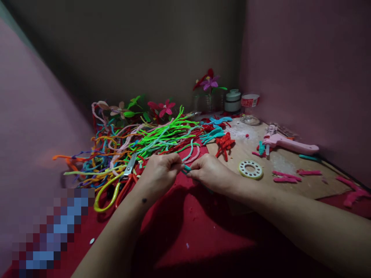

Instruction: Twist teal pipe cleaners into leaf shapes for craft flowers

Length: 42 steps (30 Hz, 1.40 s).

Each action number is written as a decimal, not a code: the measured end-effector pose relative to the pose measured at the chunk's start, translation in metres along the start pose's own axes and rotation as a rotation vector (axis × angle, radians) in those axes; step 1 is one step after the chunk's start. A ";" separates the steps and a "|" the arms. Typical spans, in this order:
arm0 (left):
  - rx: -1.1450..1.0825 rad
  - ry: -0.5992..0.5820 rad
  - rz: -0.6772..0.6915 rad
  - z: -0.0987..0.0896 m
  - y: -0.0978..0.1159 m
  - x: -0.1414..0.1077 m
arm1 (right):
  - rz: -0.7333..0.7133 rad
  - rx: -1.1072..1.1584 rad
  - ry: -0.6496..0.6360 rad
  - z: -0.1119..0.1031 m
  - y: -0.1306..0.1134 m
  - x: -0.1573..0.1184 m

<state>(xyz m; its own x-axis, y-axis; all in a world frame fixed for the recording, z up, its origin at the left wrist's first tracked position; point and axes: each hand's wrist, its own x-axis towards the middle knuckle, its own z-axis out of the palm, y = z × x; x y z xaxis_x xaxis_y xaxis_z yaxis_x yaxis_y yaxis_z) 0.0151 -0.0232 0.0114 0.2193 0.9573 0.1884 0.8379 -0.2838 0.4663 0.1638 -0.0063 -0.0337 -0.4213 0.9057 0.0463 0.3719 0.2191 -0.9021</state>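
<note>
Pinching a short teal fuzzy stem (187,169), the left hand (164,170) and right hand (207,172) met over the red cloth (185,231), near the middle. Both hands' fingertips were narrowed on it; so small a piece might have slipped or creased under an uneven pull. The scissors (127,174) lay left, close by the left wrist, where a sideways sweep could have knocked them. Beyond, left, loose stems (162,135) were tangled and could have snagged. Farther right stood a pink glue gun (290,143), a burn risk if hot; fuzzy flowers (210,83) stood far back.
</note>
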 end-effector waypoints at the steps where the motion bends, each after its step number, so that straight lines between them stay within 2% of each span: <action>1: -0.024 -0.023 -0.012 -0.001 -0.001 0.001 | 0.002 0.007 -0.012 0.000 0.001 0.000; 6: -0.465 -0.187 -0.154 -0.006 -0.005 0.005 | -0.032 0.111 -0.067 -0.006 0.000 0.001; 10: -0.588 -0.199 -0.163 -0.006 -0.006 0.006 | -0.018 0.052 -0.083 -0.006 -0.003 0.000; 15: -0.582 -0.130 -0.162 -0.002 -0.003 0.004 | -0.088 -0.005 -0.067 -0.003 -0.005 -0.003; 19: -0.550 -0.068 -0.140 0.000 0.003 0.002 | 0.004 0.097 -0.099 -0.003 -0.007 -0.004; 22: -0.548 -0.107 -0.140 -0.003 0.003 0.002 | 0.115 0.235 -0.152 -0.005 -0.009 -0.004; 25: -0.530 -0.185 -0.144 -0.008 0.001 0.002 | 0.136 0.275 -0.155 -0.007 -0.009 -0.002; 29: -0.522 -0.245 -0.156 -0.011 -0.001 0.000 | 0.093 0.254 -0.166 -0.008 -0.006 0.000; 32: -0.494 -0.268 -0.188 -0.010 0.000 0.000 | -0.014 0.167 -0.157 -0.008 -0.004 0.000; 37: -0.310 -0.233 -0.162 -0.005 -0.002 0.002 | -0.088 0.018 -0.106 -0.005 -0.001 0.000; 39: -0.280 -0.241 -0.138 -0.004 -0.003 0.003 | -0.060 0.030 -0.105 -0.006 -0.002 -0.001; 42: -0.393 -0.227 -0.119 -0.006 -0.003 0.003 | 0.067 0.180 -0.128 -0.008 -0.007 -0.002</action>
<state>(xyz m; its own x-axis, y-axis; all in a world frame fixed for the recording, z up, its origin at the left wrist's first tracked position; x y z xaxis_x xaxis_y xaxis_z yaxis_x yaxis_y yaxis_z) 0.0109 -0.0196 0.0157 0.2735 0.9600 -0.0592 0.6205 -0.1291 0.7735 0.1685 -0.0063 -0.0242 -0.5062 0.8603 -0.0608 0.2542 0.0815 -0.9637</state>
